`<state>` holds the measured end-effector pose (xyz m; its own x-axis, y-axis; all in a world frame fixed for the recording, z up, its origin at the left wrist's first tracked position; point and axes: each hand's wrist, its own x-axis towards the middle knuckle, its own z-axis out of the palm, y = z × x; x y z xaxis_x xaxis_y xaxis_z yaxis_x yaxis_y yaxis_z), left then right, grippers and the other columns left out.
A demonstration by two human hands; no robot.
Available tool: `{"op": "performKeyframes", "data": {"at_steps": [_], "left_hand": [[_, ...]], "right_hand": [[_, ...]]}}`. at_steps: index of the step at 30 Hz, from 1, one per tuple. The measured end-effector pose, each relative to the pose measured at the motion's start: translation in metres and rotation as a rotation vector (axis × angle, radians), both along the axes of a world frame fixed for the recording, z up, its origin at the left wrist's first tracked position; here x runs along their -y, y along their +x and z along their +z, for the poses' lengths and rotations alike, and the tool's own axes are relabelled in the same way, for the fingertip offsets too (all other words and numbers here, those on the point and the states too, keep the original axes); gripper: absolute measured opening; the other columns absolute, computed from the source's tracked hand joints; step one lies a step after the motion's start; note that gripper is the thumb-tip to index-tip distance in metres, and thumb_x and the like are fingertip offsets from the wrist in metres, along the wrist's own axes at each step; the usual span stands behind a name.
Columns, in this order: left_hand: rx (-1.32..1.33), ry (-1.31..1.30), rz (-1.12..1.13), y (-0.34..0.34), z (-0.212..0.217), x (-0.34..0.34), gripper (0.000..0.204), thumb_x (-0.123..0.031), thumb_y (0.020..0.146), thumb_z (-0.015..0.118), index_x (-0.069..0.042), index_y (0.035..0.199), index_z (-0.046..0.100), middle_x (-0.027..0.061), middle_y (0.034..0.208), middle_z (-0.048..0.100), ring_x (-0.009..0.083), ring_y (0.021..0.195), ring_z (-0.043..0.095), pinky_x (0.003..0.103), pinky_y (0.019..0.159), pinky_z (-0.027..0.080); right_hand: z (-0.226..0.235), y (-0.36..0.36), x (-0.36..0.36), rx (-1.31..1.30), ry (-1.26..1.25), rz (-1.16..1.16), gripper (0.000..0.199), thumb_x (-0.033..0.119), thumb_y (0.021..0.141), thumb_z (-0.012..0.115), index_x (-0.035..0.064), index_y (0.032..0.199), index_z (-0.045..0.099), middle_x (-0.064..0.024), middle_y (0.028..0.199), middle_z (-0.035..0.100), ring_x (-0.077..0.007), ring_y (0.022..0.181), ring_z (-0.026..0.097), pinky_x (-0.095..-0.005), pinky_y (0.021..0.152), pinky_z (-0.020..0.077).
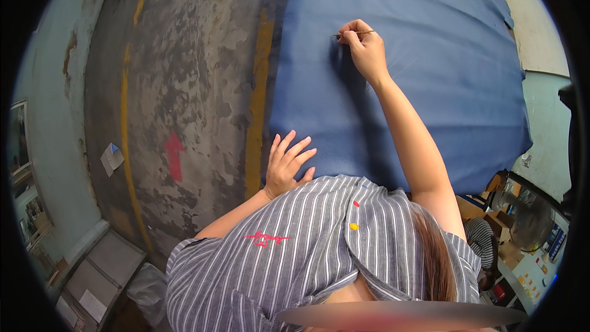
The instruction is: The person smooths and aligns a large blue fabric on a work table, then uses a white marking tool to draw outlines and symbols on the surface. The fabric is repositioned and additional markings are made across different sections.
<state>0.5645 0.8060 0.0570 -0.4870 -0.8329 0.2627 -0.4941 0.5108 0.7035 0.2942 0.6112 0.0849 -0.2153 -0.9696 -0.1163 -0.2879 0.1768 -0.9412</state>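
A person wears a short-sleeved shirt (319,252) in grey with thin white vertical stripes, both forearms bare. The shirt carries a small red embroidered mark (264,238), plus one red button (356,203) and one yellow button (354,226).

Fabric sheet (430,86) on table; floor (184,86) left; fan (522,209) right.

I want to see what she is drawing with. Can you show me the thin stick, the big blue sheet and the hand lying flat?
thin stick (362,32), head view, on its bare end past the fingers.
big blue sheet (442,110), head view, on a bare stretch.
left hand (287,166), head view, on its back.
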Motion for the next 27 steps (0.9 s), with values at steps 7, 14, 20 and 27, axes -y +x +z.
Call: {"op": "performKeyframes", "data": {"at_steps": [7, 14, 20, 27], "left_hand": [[-0.034, -0.002, -0.001, 0.0, -0.003, -0.001, 0.023, -0.024, 0.09, 0.068, -0.015, 0.11, 0.074, 0.0023, 0.131, 0.067, 0.0331, 0.139, 0.046, 0.058, 0.12, 0.027], [-0.062, 0.016, 0.005, 0.0, -0.004, -0.002, 0.021, -0.019, 0.087, 0.072, -0.015, 0.107, 0.075, 0.0007, 0.13, 0.068, 0.0322, 0.137, 0.05, 0.056, 0.121, 0.028], [-0.067, -0.011, 0.012, 0.0, -0.005, -0.002, 0.019, -0.017, 0.085, 0.073, -0.016, 0.104, 0.075, -0.0001, 0.127, 0.069, 0.0314, 0.136, 0.051, 0.054, 0.121, 0.028], [-0.056, 0.021, 0.015, 0.0, -0.003, -0.001, 0.019, -0.014, 0.084, 0.073, -0.016, 0.103, 0.075, -0.0004, 0.126, 0.07, 0.0317, 0.135, 0.052, 0.056, 0.119, 0.03]], "right_hand": [[0.0, 0.006, 0.047, 0.175, -0.186, 0.078, 0.029, 0.017, 0.106, 0.048, 0.0005, 0.12, 0.066, -0.0103, 0.116, 0.07, -0.0187, 0.111, 0.066, -0.0332, 0.091, 0.0551], [-0.004, 0.017, 0.097, 0.001, -0.09, 0.013, 0.033, 0.018, 0.106, 0.044, -0.0004, 0.12, 0.068, -0.0116, 0.116, 0.071, -0.019, 0.112, 0.067, -0.0333, 0.091, 0.0555], [-0.005, 0.031, 0.09, -0.163, -0.179, 0.025, 0.032, 0.02, 0.099, 0.049, 0.0002, 0.108, 0.072, -0.0104, 0.096, 0.076, -0.0205, 0.084, 0.071, -0.0326, 0.08, 0.0537], [-0.003, 0.054, 0.057, -0.313, -0.12, 0.187, 0.029, 0.018, 0.098, 0.05, 0.0001, 0.103, 0.073, -0.0111, 0.09, 0.076, -0.0217, 0.092, 0.071, -0.0327, 0.083, 0.0532]]}}
